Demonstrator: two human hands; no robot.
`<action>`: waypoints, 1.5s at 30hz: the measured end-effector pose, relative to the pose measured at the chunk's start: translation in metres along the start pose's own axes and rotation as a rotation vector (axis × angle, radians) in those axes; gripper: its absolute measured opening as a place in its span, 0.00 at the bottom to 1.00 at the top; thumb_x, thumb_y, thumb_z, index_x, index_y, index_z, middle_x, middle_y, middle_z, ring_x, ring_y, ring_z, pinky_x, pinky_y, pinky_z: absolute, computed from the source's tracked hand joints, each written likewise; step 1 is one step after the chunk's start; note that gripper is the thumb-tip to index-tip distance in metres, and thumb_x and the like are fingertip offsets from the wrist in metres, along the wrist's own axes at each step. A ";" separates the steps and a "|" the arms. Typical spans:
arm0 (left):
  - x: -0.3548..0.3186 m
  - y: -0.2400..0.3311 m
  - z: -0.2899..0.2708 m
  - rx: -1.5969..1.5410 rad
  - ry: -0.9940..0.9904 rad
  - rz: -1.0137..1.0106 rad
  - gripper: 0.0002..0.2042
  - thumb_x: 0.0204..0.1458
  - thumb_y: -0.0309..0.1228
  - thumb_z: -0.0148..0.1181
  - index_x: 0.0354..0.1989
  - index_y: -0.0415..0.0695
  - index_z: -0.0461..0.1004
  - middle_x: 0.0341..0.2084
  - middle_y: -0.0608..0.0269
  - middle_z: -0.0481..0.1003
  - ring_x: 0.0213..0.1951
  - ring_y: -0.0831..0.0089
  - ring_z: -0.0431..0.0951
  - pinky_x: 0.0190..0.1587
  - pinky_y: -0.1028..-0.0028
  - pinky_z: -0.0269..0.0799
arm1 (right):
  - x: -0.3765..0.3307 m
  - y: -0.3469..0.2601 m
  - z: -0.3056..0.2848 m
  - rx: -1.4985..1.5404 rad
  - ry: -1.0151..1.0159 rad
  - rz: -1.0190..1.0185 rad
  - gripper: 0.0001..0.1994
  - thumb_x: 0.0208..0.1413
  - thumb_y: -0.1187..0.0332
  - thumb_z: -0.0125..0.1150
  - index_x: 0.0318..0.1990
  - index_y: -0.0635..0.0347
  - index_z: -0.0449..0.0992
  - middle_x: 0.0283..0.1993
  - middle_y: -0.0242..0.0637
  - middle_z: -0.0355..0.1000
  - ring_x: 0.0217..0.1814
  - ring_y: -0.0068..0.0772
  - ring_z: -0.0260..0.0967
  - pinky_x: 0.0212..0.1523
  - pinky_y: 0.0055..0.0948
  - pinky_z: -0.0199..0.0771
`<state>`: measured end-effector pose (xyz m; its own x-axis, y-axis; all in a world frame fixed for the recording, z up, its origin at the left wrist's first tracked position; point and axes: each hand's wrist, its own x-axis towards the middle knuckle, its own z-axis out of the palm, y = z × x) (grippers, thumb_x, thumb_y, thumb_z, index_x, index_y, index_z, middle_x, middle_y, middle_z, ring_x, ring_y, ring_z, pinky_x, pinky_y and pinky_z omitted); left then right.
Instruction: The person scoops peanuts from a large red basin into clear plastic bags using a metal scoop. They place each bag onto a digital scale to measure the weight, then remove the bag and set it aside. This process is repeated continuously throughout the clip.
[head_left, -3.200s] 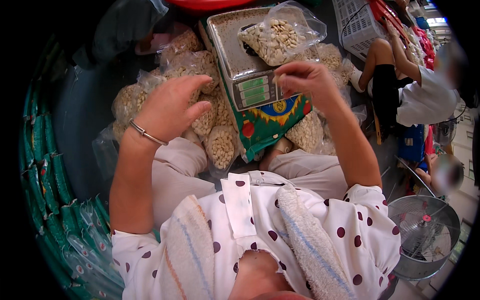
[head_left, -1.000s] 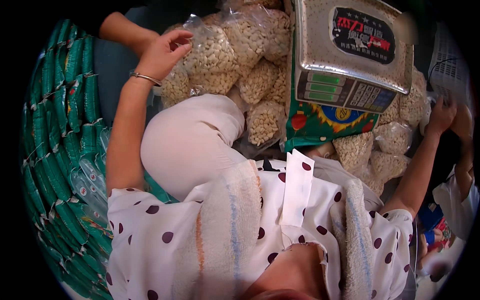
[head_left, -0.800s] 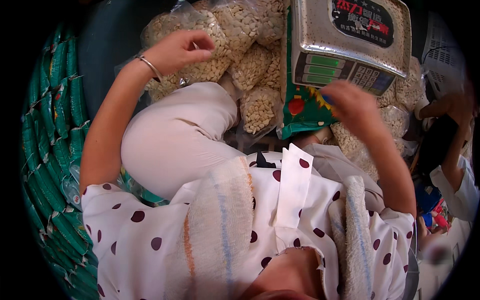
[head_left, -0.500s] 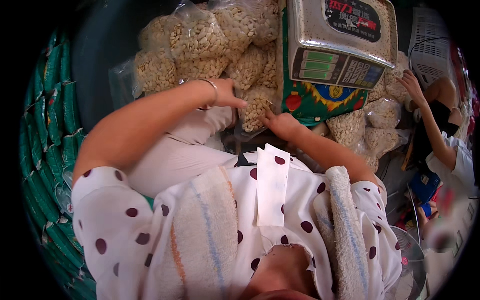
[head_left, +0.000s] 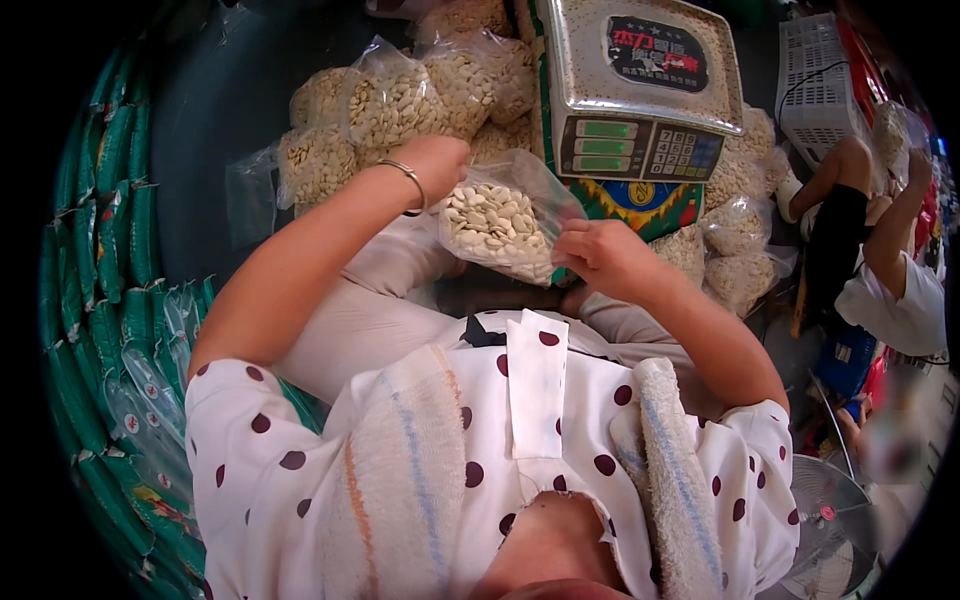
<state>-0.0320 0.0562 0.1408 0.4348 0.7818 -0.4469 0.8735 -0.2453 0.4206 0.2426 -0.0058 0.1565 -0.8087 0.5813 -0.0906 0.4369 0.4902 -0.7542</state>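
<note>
A clear bag of pale seeds (head_left: 497,228) hangs between both hands, its long axis running ten to four o'clock: the left hand (head_left: 432,165) pinches its upper corner, the right hand (head_left: 598,258) its lower edge.

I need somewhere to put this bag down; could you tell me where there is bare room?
The scale pan is bare. A dark patch lies left of the seed bags, beside the green packets. Around the scale base, bags crowd. Both hands hold the bag.
</note>
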 end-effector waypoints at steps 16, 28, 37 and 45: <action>0.126 0.122 -0.146 -0.928 0.522 0.253 0.09 0.56 0.33 0.57 0.28 0.42 0.68 0.13 0.73 0.65 0.13 0.87 0.60 0.15 0.83 0.55 | -0.032 0.050 -0.279 -0.314 0.523 0.218 0.03 0.50 0.79 0.58 0.33 0.67 0.72 0.30 0.38 0.69 0.31 0.31 0.67 0.34 0.25 0.67; 0.119 0.073 -0.152 -0.768 0.296 0.082 0.16 0.53 0.37 0.60 0.46 0.42 0.69 0.20 0.70 0.71 0.20 0.84 0.69 0.22 0.84 0.64 | 0.004 0.077 -0.269 -0.675 0.334 0.383 0.18 0.43 0.80 0.53 0.45 0.57 0.73 0.50 0.40 0.69 0.47 0.45 0.69 0.47 0.36 0.70; -0.150 -0.170 0.026 -0.852 1.058 -0.646 0.04 0.52 0.27 0.58 0.35 0.41 0.72 0.23 0.69 0.74 0.22 0.84 0.70 0.26 0.83 0.66 | -0.003 0.014 -0.241 -0.757 0.333 0.067 0.20 0.53 0.83 0.46 0.53 0.59 0.70 0.61 0.41 0.63 0.64 0.38 0.59 0.60 0.32 0.60; -0.298 -0.166 0.356 -0.601 0.709 -1.491 0.16 0.43 0.39 0.64 0.35 0.43 0.70 0.33 0.51 0.76 0.36 0.54 0.76 0.40 0.62 0.72 | 0.059 -0.007 -0.213 -0.641 0.225 0.057 0.13 0.58 0.80 0.49 0.50 0.61 0.71 0.56 0.37 0.68 0.56 0.30 0.66 0.51 0.24 0.66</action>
<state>-0.2287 -0.3396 -0.0772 -0.9032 0.2382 -0.3571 0.1355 0.9476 0.2894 0.2760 0.1631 0.2949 -0.7060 0.7047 0.0712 0.6796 0.7023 -0.2118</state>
